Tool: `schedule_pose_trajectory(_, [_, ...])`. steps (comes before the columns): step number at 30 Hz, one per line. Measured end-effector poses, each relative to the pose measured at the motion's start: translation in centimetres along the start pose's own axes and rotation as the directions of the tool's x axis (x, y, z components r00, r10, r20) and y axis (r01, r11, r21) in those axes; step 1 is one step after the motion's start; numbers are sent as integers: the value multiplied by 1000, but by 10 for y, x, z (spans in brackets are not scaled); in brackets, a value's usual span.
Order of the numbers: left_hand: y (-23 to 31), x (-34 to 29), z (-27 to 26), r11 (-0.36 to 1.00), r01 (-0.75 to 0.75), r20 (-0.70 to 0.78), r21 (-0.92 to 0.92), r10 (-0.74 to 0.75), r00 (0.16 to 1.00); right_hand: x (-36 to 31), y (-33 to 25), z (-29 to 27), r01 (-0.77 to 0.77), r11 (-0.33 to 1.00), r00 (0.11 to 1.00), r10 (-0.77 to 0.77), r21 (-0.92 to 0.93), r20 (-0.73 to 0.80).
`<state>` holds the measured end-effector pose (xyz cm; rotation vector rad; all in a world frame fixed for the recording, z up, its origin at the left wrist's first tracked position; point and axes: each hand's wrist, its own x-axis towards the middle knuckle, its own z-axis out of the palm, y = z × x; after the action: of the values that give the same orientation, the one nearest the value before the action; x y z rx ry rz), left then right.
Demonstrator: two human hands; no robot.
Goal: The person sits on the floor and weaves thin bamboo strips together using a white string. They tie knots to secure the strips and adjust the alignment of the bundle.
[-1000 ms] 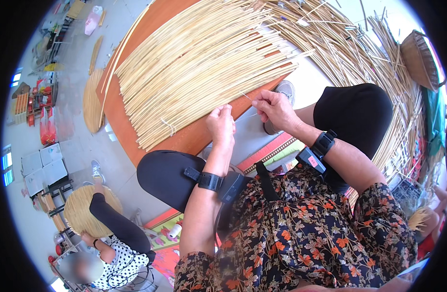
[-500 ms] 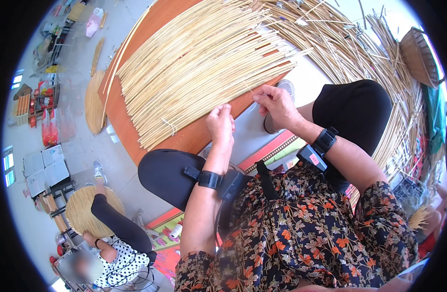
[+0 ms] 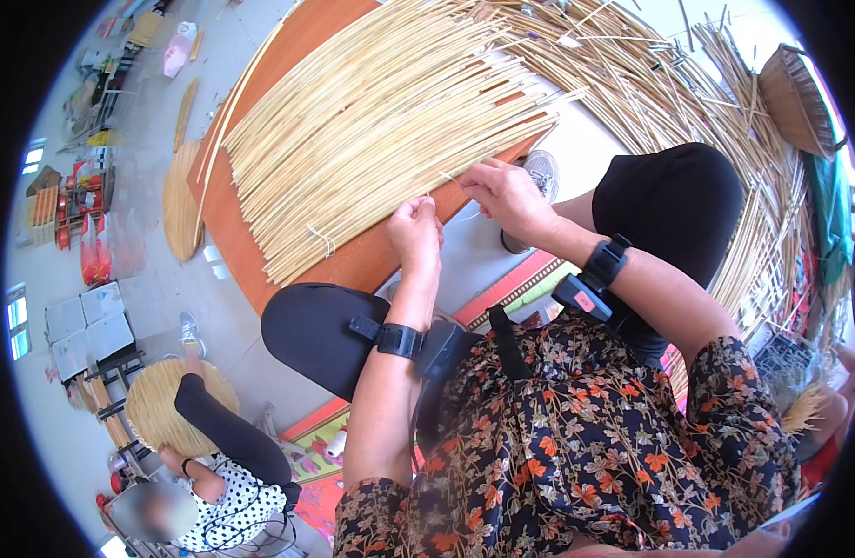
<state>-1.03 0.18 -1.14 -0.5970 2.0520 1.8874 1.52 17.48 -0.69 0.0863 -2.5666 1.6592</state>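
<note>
Pale straw-coloured stalks (image 3: 372,130) lie side by side as a mat on an orange-brown tabletop (image 3: 353,270). At its near left end, a white thread (image 3: 322,242) is looped around the stalks. My left hand (image 3: 415,232) is closed in a pinch at the mat's near edge; something thin shows at its fingertips, too small to name. Beside it on the right, my right hand (image 3: 511,197) pinches a thin white thread (image 3: 448,177) against the near stalks. A slack piece of thread hangs below the right fingers.
Many loose stalks (image 3: 623,84) are heaped at the far right, by a woven basket (image 3: 798,100). My knees (image 3: 320,330) flank the table's near edge. At lower left, another person in a dotted top (image 3: 227,502) sits by a round woven disc (image 3: 172,400).
My right hand has moved left and slightly up, closer to my left hand, bringing its thread along. The left hand has shifted slightly left.
</note>
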Motion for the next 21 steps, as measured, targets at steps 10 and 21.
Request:
schedule_pose_trajectory(10, [-9,12,-7,877,-245,-96,413,310,946,46,-13,14,337,814,939,-257,-473,227])
schedule_pose_trajectory(21, [-7,15,-11,790,-289,-105,540,404,909,90,-2,4,668,625,719,-402,-404,567])
